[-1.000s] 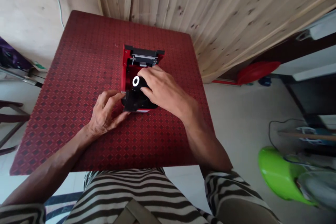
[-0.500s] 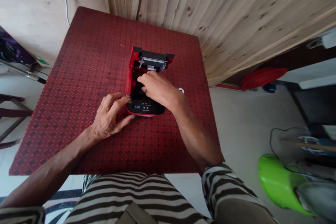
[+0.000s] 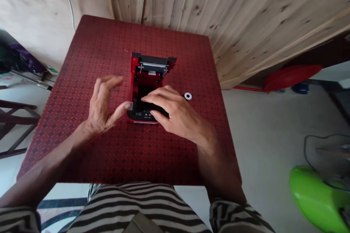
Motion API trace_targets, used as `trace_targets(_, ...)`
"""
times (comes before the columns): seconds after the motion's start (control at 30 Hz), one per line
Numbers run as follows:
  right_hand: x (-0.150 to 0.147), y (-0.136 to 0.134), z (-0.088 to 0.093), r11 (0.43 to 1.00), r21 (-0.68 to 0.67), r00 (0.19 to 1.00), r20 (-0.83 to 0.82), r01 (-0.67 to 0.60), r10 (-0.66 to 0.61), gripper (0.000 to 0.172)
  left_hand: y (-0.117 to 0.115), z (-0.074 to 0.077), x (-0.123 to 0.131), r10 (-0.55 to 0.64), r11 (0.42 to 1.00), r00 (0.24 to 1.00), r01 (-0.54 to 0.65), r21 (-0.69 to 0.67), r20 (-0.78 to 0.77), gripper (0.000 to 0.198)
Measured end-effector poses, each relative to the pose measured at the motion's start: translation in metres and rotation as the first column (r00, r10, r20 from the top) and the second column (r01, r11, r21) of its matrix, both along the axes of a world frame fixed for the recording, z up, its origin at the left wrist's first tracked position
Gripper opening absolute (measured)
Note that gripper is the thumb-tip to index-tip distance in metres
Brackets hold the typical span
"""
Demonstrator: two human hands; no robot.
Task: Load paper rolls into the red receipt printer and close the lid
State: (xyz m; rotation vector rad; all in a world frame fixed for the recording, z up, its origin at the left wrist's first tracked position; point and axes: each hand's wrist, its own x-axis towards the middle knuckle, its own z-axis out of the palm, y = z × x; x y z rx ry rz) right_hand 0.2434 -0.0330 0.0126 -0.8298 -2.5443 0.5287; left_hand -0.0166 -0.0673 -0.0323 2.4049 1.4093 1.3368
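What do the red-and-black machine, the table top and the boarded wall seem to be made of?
Red-and-black machine: probably hard plastic, judging by its crisp, moulded-looking edges.
Table top: its surface looks like patterned plastic sheet or cloth; the soft sheen and small diamonds leave that open.
Boarded wall: wood, apparently smooth, with dark knots and grain showing.

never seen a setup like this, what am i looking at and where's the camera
These are a person's bare hands, filmed by a camera worn on the head, looking forward and down. On the red patterned table stands a red and black box, its lid raised. The left hand is open beside it, holding nothing; the right hand reaches over its front, and whether it holds anything is hidden. Right of the box is a dark roll with a white end, partly behind that hand.
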Motion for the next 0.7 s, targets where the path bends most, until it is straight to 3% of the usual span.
trace_targets(0.07,-0.002,-0.006,-0.006,0.996,0.071,0.998,-0.047,0.048,-0.044,0.017,0.025,0.018,0.002,0.02,1.0,0.999,-0.02,0.019,-0.027,0.064)
trace_targets(0.13,-0.005,-0.01,-0.012,0.986,0.139,0.992,-0.092,0.096,-0.084,0.016,0.052,0.03,0.007,0.009,1.0,0.999,-0.009,-0.003,-0.044,0.069)
trace_targets(0.27,-0.006,-0.021,-0.02,0.96,0.215,0.978,-0.142,0.178,-0.149,0.016,0.081,0.037,0.018,-0.079,0.989,0.996,0.073,-0.131,-0.037,0.071)
trace_targets(0.37,-0.006,-0.028,-0.022,0.951,0.25,0.978,-0.144,0.183,-0.151,0.016,0.072,0.035,0.021,-0.103,0.989,0.994,0.099,-0.114,-0.033,0.063)
trace_targets(0.5,-0.011,-0.035,-0.026,0.92,0.355,0.984,-0.113,0.168,-0.136,0.023,0.037,0.028,0.02,-0.122,0.985,0.992,0.117,-0.129,-0.033,0.047)
trace_targets(0.6,-0.015,-0.04,-0.03,0.888,0.414,0.979,-0.124,0.201,-0.164,0.021,0.013,0.017,0.018,-0.168,0.973,0.986,0.163,-0.163,-0.02,0.041)
trace_targets(0.7,-0.015,-0.046,-0.034,0.899,0.384,0.977,-0.131,0.209,-0.171,0.019,0.0,0.004,0.015,-0.21,0.96,0.977,0.202,-0.192,-0.022,0.042)
